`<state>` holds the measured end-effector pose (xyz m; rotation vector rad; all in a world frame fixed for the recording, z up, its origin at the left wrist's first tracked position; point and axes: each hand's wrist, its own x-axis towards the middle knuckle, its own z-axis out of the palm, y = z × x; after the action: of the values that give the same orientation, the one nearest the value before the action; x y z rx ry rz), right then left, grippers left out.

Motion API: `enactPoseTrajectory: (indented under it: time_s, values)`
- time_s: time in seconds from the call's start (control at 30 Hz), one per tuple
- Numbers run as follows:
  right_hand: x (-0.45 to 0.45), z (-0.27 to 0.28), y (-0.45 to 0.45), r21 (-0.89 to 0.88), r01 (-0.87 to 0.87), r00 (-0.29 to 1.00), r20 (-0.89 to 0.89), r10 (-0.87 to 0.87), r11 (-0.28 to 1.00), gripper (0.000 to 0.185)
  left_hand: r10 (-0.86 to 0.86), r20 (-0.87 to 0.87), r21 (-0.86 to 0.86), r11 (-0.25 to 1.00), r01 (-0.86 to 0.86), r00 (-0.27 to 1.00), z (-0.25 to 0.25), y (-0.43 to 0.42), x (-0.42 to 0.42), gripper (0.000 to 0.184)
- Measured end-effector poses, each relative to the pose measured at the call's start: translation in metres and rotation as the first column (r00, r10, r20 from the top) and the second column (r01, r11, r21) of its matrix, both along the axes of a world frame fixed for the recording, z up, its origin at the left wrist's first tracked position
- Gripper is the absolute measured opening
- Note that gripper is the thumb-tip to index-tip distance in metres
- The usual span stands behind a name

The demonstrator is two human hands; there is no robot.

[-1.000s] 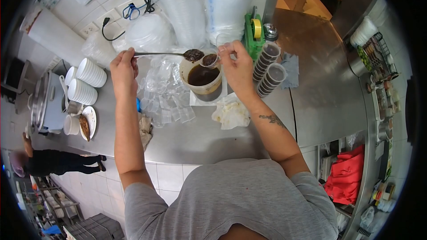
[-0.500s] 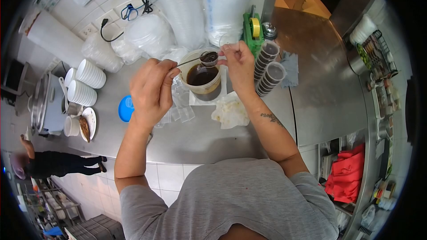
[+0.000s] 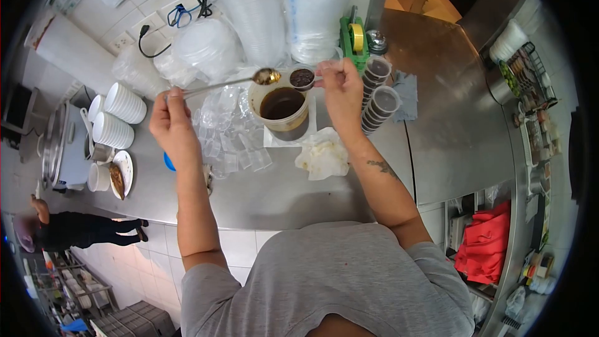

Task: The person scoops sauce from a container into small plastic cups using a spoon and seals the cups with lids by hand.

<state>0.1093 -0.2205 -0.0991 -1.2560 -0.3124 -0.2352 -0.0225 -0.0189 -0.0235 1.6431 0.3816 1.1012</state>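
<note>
My left hand (image 3: 173, 126) is closed on the end of a long-handled metal spoon (image 3: 266, 76), whose wet, brown-coated bowl hangs above the left rim of a plastic tub (image 3: 298, 131) of dark brown sauce. In my right hand (image 3: 342, 93) is a small clear sauce cup (image 3: 302, 79) with dark contents, pinched at its right side above the tub's far right rim. Spoon and cup are apart. Just right of the tub rise stacked small cups (image 3: 377, 107). Clear plastic lids (image 3: 231, 143) lie scattered left of the tub, and a crumpled stained paper towel (image 3: 322, 155) lies in front.
Bagged plastic containers (image 3: 249, 19) line the wall beside a green tape dispenser (image 3: 354, 40). White cup stacks (image 3: 118, 122) and a plate (image 3: 126, 175) with brown food stand at left. A blue lid (image 3: 168, 161) is partly behind my left forearm. Another person (image 3: 87, 229) stands far left.
My left hand has drawn the spoon left and slightly up, out of the cup. The cup stays over the tub in my right hand, shifted slightly right.
</note>
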Motion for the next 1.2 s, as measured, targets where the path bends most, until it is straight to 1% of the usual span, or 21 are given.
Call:
enactPoseTrajectory:
  time_s: [0.07,0.17,0.23,0.33,0.37,0.4,0.47,0.5,0.53,0.6,0.67,0.73,0.77,0.87,0.93,0.97,1.0,1.07,1.13,1.17,1.2]
  values:
    - [0.0,0.0,-0.004,0.01,-0.007,1.0,0.003,0.007,1.0,0.012,-0.027,-0.106,0.017,0.999,0.029,0.994,-0.022,0.004,0.004,0.022]
    - [0.0,-0.001,-0.006,0.005,-0.013,1.0,-0.001,0.013,1.0,0.011,-0.064,-0.242,0.135,0.986,0.099,0.968,-0.047,-0.005,0.02,0.024]
    - [-0.005,0.002,-0.008,0.071,-0.061,0.998,-0.019,0.062,0.996,0.01,-0.05,-0.342,0.206,0.97,0.127,0.938,-0.055,-0.014,0.027,0.024]
    - [-0.021,0.013,-0.018,0.185,-0.142,0.984,-0.082,0.16,0.972,0.009,-0.131,-0.374,0.287,0.925,0.249,0.918,-0.058,-0.02,0.03,0.024]
    - [-0.029,0.013,-0.023,0.227,-0.167,0.975,-0.108,0.195,0.96,0.009,-0.027,-0.385,0.459,0.861,0.217,0.923,-0.056,-0.022,0.026,0.03]
    - [-0.037,0.012,-0.029,0.223,-0.182,0.969,-0.123,0.213,0.958,0.009,0.007,-0.328,0.585,0.787,0.197,0.945,-0.046,-0.028,0.02,0.035]
    - [-0.055,0.008,-0.041,0.214,-0.213,0.956,-0.156,0.249,0.953,0.01,0.047,-0.201,0.793,0.594,0.135,0.978,-0.03,-0.043,0.003,0.048]
    - [-0.063,0.001,-0.046,0.205,-0.226,0.944,-0.196,0.266,0.952,0.009,-0.076,-0.336,0.723,0.618,0.309,0.939,-0.025,-0.054,-0.01,0.054]
    - [-0.071,-0.005,-0.051,0.193,-0.218,0.936,-0.236,0.262,0.956,0.009,-0.199,-0.456,0.626,0.621,0.472,0.867,-0.025,-0.065,-0.021,0.061]
    - [-0.087,-0.018,-0.06,0.171,-0.214,0.911,-0.32,0.26,0.962,0.008,-0.297,-0.577,0.509,0.598,0.619,0.761,-0.045,-0.092,-0.03,0.06]
    - [-0.099,-0.041,-0.068,0.132,-0.252,0.913,-0.295,0.281,0.959,0.008,-0.349,-0.64,0.365,0.646,0.671,0.684,-0.082,-0.11,-0.033,0.06]
    - [-0.108,-0.069,-0.076,0.118,-0.28,0.918,-0.256,0.302,0.953,0.01,-0.384,-0.624,0.333,0.658,0.676,0.681,-0.117,-0.116,-0.032,0.056]
    - [-0.111,-0.078,-0.079,0.09,-0.288,0.899,-0.318,0.302,0.953,0.009,-0.402,-0.614,0.316,0.664,0.678,0.68,-0.131,-0.117,-0.033,0.054]
    - [-0.113,-0.101,-0.086,0.093,-0.272,0.882,-0.375,0.287,0.958,0.01,-0.371,-0.607,0.446,0.573,0.687,0.703,-0.141,-0.112,-0.037,0.047]
    - [-0.111,-0.089,-0.088,0.089,-0.272,0.904,-0.319,0.286,0.958,0.011,-0.243,-0.618,0.338,0.777,0.532,0.747,-0.117,-0.092,-0.034,0.04]
    - [-0.11,-0.082,-0.088,0.088,-0.273,0.912,-0.293,0.287,0.958,0.011,-0.12,-0.544,0.353,0.865,0.356,0.831,-0.092,-0.082,-0.028,0.039]
    - [-0.109,-0.078,-0.087,0.086,-0.264,0.915,-0.292,0.277,0.961,0.011,0.02,-0.465,0.352,0.922,0.164,0.885,-0.071,-0.07,-0.017,0.039]
    - [-0.104,-0.073,-0.082,0.084,-0.252,0.923,-0.279,0.265,0.964,0.011,0.226,-0.379,0.505,0.863,-0.004,0.897,-0.06,-0.044,0.01,0.034]
    - [-0.102,-0.073,-0.077,0.115,-0.264,0.913,-0.29,0.286,0.958,0.012,0.023,-0.467,0.336,0.929,0.153,0.884,-0.066,-0.026,0.035,0.03]
    - [-0.099,-0.071,-0.074,0.13,-0.264,0.911,-0.292,0.291,0.956,0.012,-0.087,-0.493,0.246,0.94,0.235,0.865,-0.069,-0.02,0.043,0.028]
    - [-0.097,-0.067,-0.072,0.12,-0.262,0.911,-0.296,0.287,0.958,0.012,-0.108,-0.488,0.276,0.922,0.27,0.866,-0.064,-0.025,0.046,0.026]
